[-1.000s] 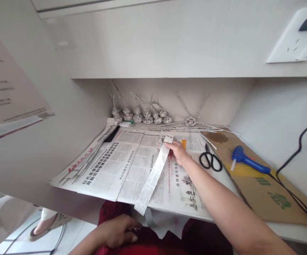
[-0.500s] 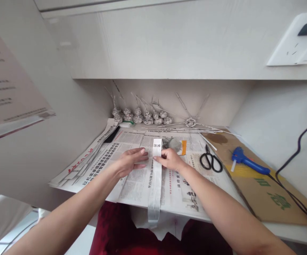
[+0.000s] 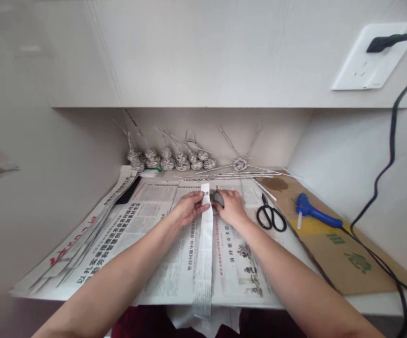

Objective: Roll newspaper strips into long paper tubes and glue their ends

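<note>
Now pinches paper strip [image 3: 207, 249] with left fingers [image 3: 195, 197], freeing right fingers [image 3: 230, 193] to cover grey lump [image 3: 218, 199]; cannot tell if gripping.

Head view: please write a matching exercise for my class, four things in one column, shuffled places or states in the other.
1. Paper strip
2. Scissors
3. Glue gun
4. Plug

A. Blue, on the cardboard
B. In the wall socket
C. Held by the left hand
D. Black-handled, beside the cardboard

Pairs: 1-C, 2-D, 3-A, 4-B
</note>
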